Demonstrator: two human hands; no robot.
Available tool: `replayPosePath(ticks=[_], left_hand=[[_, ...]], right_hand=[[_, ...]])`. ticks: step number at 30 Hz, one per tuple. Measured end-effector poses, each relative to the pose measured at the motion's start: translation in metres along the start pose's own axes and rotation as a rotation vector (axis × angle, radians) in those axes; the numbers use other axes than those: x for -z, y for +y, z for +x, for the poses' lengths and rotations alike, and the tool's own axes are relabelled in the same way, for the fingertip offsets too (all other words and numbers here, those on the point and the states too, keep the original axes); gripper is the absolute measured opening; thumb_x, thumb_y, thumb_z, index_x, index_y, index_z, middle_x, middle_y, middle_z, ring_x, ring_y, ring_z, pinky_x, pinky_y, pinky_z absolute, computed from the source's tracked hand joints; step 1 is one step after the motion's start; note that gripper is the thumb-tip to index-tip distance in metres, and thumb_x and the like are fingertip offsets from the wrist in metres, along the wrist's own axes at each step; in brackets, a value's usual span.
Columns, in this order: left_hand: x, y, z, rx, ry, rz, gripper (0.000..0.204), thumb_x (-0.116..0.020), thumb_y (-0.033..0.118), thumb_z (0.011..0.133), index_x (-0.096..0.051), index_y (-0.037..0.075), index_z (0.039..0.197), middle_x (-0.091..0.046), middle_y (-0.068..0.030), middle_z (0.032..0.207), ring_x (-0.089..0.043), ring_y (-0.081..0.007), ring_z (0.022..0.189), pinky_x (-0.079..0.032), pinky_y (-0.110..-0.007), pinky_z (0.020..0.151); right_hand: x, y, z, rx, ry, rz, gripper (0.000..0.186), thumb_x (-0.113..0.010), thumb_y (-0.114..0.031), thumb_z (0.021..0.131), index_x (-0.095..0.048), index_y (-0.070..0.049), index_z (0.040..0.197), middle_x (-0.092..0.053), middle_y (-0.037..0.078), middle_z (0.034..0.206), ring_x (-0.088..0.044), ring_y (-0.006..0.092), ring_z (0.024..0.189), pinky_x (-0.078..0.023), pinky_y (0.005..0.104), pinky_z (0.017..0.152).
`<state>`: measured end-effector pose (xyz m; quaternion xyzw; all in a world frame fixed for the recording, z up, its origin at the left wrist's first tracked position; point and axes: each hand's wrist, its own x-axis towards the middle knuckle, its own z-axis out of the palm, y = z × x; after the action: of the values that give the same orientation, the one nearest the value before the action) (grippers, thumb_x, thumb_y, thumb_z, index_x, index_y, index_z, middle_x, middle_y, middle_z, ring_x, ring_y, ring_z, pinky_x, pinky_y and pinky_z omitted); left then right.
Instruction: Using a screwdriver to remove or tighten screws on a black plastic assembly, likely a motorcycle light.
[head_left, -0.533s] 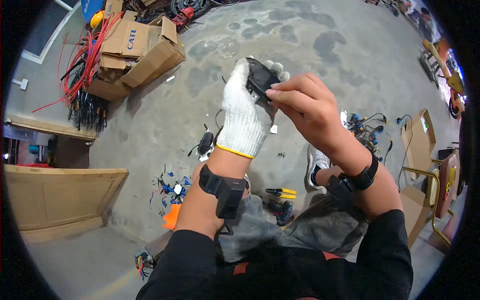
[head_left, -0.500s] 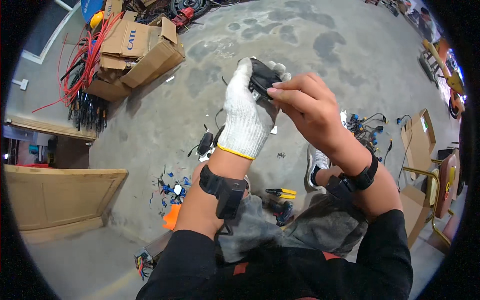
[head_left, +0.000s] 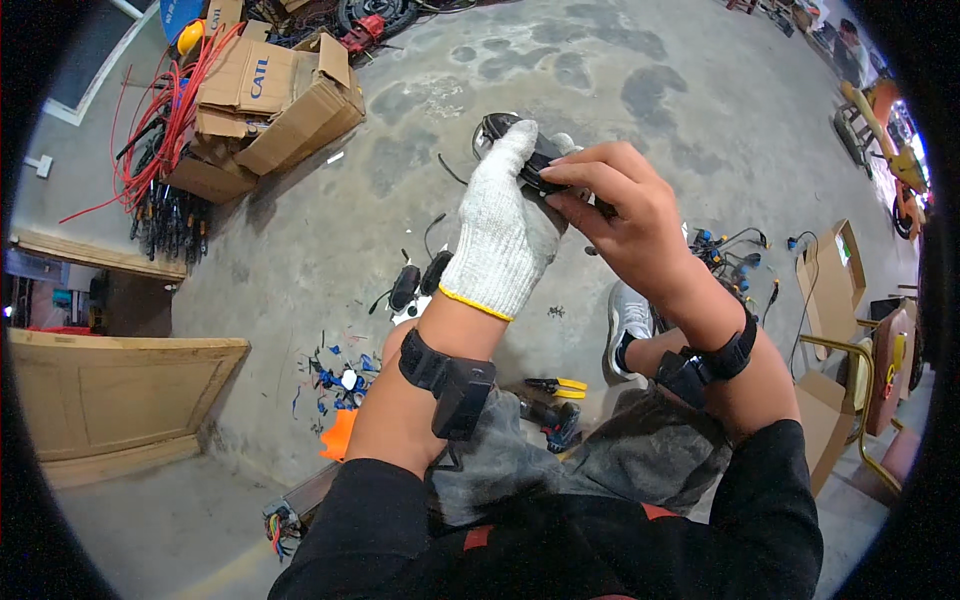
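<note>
My left hand, in a white knitted glove with a yellow cuff edge, is closed around a black plastic device with a rounded outer end and a thin black cable. At the device's near right side, my bare right hand pinches its edge between thumb and fingers. What exactly lies between those fingertips is partly hidden. Other black rounded pieces with cables rest on the floor left of my gloved wrist. Yellow-handled pliers and a dark power tool are on the floor between my legs.
Small blue and black parts lie scattered at the left beside an orange piece. More connectors with cables lie at the right. An open cardboard box and red cables are at the far left, a chair at the right.
The device has turned in my left hand, so its rounded end and cable now show past my gloved thumb. My right hand stays at its edge with the fingers slightly shifted.
</note>
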<state>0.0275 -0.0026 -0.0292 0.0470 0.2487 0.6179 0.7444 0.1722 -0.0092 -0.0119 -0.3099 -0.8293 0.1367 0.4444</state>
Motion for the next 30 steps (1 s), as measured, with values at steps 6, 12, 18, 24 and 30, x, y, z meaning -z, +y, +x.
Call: replayPosePath(ticks=[6,12,18,24,30], left_hand=[[0.0017,-0.0005,0.0021,-0.023,0.008,-0.004,0.023,-0.059,0.022,0.096,-0.053,0.003,0.107,-0.062,-0.0166,0.097,-0.066,-0.0287,0.086,-0.058,-0.044,0.076],[0.0033,0.002,-0.0012,0.002,-0.001,0.043,0.019,-0.059,0.022,0.096,-0.054,0.004,0.104,-0.063,-0.0144,0.095,-0.065,-0.0274,0.081,-0.058,-0.042,0.073],[-0.0002,0.0062,-0.0064,0.056,0.012,0.011,0.017,-0.059,0.021,0.096,-0.056,0.005,0.1,-0.063,-0.0128,0.089,-0.065,-0.0263,0.079,-0.057,-0.038,0.07],[-0.0004,0.0049,-0.0063,0.037,0.013,0.008,0.016,-0.059,0.022,0.096,-0.057,0.006,0.099,-0.064,-0.0117,0.088,-0.064,-0.0249,0.077,-0.056,-0.038,0.068],[0.0069,0.0057,-0.0022,0.008,-0.01,0.025,0.015,-0.059,0.021,0.096,-0.058,0.007,0.1,-0.064,-0.0118,0.091,-0.064,-0.0268,0.08,-0.056,-0.042,0.071]], right_hand=[[-0.0008,-0.001,0.0001,-0.011,0.003,0.031,0.022,-0.075,-0.008,0.078,-0.07,-0.009,0.1,-0.066,0.008,0.096,-0.061,0.0286,0.09,-0.051,0.0375,0.076],[-0.0021,-0.002,-0.0002,0.001,-0.009,0.006,0.022,-0.075,-0.008,0.078,-0.07,-0.009,0.1,-0.065,0.008,0.095,-0.061,0.0281,0.089,-0.051,0.0369,0.075],[-0.0031,-0.0047,-0.001,0.085,-0.015,-0.075,0.025,-0.074,-0.007,0.078,-0.071,-0.009,0.103,-0.065,0.007,0.096,-0.062,0.0277,0.09,-0.052,0.0368,0.076],[-0.0012,-0.005,-0.0008,0.085,-0.028,-0.103,0.026,-0.073,-0.007,0.079,-0.07,-0.01,0.104,-0.065,0.007,0.098,-0.062,0.028,0.09,-0.053,0.0381,0.076],[-0.0024,-0.0045,0.0004,0.042,-0.014,-0.033,0.022,-0.073,-0.009,0.082,-0.07,-0.009,0.104,-0.065,0.008,0.096,-0.063,0.0269,0.089,-0.052,0.0369,0.075]])
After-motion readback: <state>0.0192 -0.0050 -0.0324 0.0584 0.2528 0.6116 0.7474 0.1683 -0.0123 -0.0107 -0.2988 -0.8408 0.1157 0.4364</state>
